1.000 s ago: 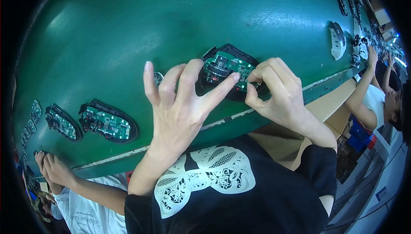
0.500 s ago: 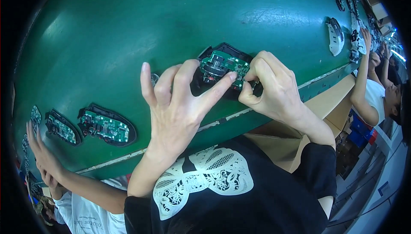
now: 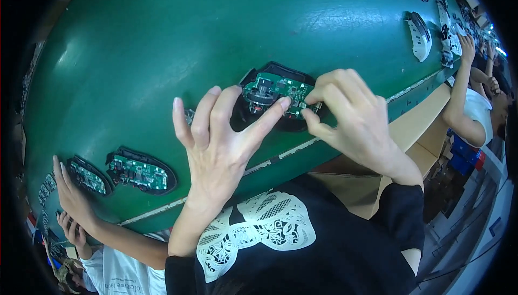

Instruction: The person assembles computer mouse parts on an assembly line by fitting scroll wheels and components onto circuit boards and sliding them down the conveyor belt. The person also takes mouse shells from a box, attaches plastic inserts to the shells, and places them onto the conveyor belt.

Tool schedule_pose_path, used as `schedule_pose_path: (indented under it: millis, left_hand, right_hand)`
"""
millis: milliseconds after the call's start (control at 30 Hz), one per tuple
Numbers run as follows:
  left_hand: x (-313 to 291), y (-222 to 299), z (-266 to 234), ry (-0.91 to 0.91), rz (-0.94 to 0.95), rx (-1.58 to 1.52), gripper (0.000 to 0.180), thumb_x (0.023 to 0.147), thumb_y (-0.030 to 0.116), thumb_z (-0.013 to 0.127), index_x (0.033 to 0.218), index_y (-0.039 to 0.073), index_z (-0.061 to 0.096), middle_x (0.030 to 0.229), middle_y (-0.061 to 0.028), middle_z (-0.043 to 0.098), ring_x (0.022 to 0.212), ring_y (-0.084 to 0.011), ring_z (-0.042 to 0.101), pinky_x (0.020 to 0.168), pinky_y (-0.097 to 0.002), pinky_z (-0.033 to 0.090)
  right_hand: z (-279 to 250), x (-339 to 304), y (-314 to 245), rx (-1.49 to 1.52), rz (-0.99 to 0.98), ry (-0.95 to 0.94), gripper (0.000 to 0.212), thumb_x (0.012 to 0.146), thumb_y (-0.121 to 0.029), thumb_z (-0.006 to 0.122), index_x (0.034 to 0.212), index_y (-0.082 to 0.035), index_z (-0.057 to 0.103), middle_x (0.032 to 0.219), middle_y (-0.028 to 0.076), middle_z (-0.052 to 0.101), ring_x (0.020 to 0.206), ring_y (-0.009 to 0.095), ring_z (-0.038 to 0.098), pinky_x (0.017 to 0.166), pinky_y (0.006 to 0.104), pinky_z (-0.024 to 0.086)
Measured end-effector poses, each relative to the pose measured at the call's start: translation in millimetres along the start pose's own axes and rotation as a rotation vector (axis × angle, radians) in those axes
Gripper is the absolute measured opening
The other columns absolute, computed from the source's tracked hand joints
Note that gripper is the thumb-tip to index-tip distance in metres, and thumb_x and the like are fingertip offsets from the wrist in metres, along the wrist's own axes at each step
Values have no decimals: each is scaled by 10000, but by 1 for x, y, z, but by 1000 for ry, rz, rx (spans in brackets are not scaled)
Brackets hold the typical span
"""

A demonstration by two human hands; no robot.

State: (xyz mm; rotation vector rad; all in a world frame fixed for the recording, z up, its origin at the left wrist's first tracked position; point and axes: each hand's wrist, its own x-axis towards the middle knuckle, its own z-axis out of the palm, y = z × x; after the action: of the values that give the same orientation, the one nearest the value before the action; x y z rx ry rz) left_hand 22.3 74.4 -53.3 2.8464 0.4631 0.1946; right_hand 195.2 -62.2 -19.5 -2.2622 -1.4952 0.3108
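A half-open computer mouse [image 3: 279,69], its black shell bearing a green circuit board [image 3: 280,85] with a dark scroll wheel [image 3: 259,98], lies on the green table in front of me. My left hand [image 3: 216,138] grips it, the thumb pressing on the board and the index finger at the shell's left end; its other fingers are spread. At the board's right end, my right hand [image 3: 350,117] is bent into a pinch. Whatever sits between its thumb and index finger is too small to make out. Beside my left little finger is a small shiny piece [image 3: 189,116], partly hidden.
Two more opened mice, one nearer [image 3: 141,171] and one farther left [image 3: 89,176], lie by a co-worker's hand [image 3: 73,192]. A white-and-black mouse shell [image 3: 419,37] rests at the right. Below the table edge stands a cardboard box [image 3: 415,133]. Another co-worker's arm [image 3: 461,87] reaches in.
My right fingers have opened slightly at the board's right end. My left thumb still presses on the board. The co-worker's hand at the left now overlaps the farther mouse. The whole view has shifted a little.
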Motion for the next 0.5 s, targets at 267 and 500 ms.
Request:
schedule_pose_path:
  millis: [267,500]
  left_hand:
    - [3,0,-4,-24,21,16,583,794,253,727,1286,533,587,1227,-32,514,1201,-221,464,1159,-530,194]
    - [3,-1,-8,-50,36,13,631,776,215,733,1314,503,573,1230,-48,512,1191,-245,474,1127,-562,242]
  right_hand:
    - [-6,-20,10,64,63,14,264,677,-90,827,885,-94,665,895,12,596,775,175,603,511,307,475]
    - [6,-18,3,52,-15,81,224,691,-67,808,875,-85,681,870,12,629,754,170,608,518,295,499]
